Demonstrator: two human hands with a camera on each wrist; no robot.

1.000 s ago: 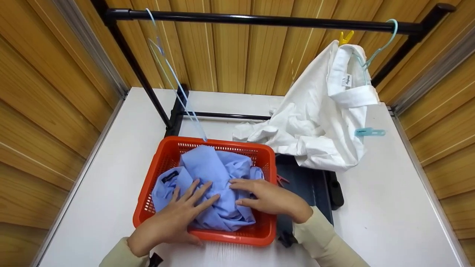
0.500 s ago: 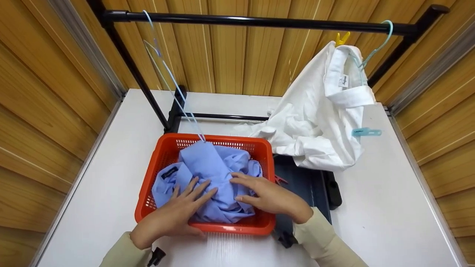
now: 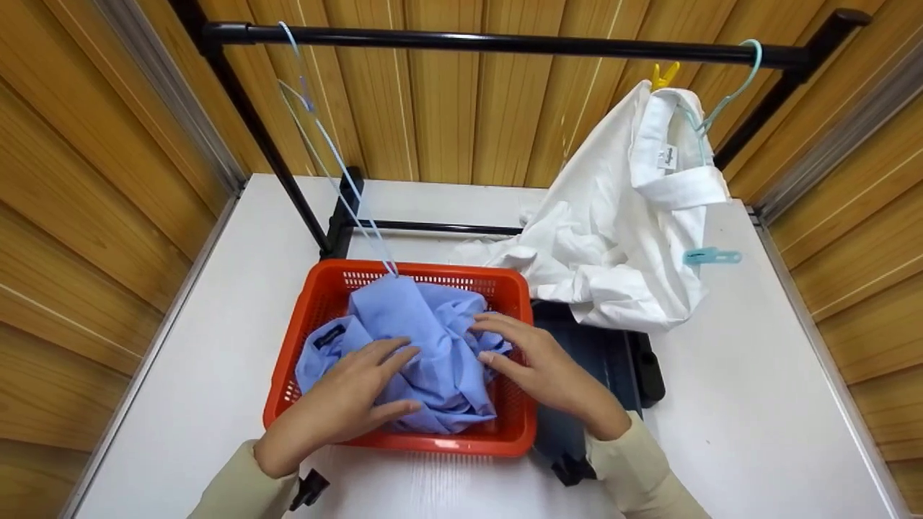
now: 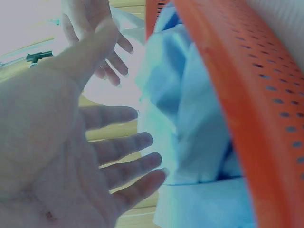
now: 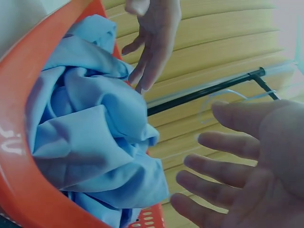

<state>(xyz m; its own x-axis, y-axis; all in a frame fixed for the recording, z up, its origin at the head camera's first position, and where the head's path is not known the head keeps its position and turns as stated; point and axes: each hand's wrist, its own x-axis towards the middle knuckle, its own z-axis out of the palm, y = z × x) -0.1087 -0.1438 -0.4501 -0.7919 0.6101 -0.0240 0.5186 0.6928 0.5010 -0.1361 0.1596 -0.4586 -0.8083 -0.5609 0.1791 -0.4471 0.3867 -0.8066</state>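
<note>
A crumpled blue shirt point(image 3: 433, 360) with a dark neck label lies in the red plastic basket point(image 3: 530, 346). Over its left part hovers my left hand point(image 3: 342, 393), fingers spread and thumb apart. My right hand point(image 3: 544, 364) is above the basket's right side, its fingers loosely extended. Both wrist views show a gap between palm and cloth: the left hand point(image 4: 71, 137) faces the shirt point(image 4: 185, 104) with straight fingers, and the right hand point(image 5: 247, 166) does likewise beside the folds point(image 5: 95, 128). Neither hand holds anything.
Behind the basket stands a black rack point(image 3: 490, 42). From its left hangs a bare blue hanger point(image 3: 328, 137); at its right, a white garment point(image 3: 613, 238) with yellow point(image 3: 665, 75) and teal point(image 3: 710, 256) clothespins. A dark tray point(image 3: 588, 360) sits right of the basket.
The basket has shifted slightly away from me. My hands have lifted off the shirt and spread a little apart, the right one moving rightward.
</note>
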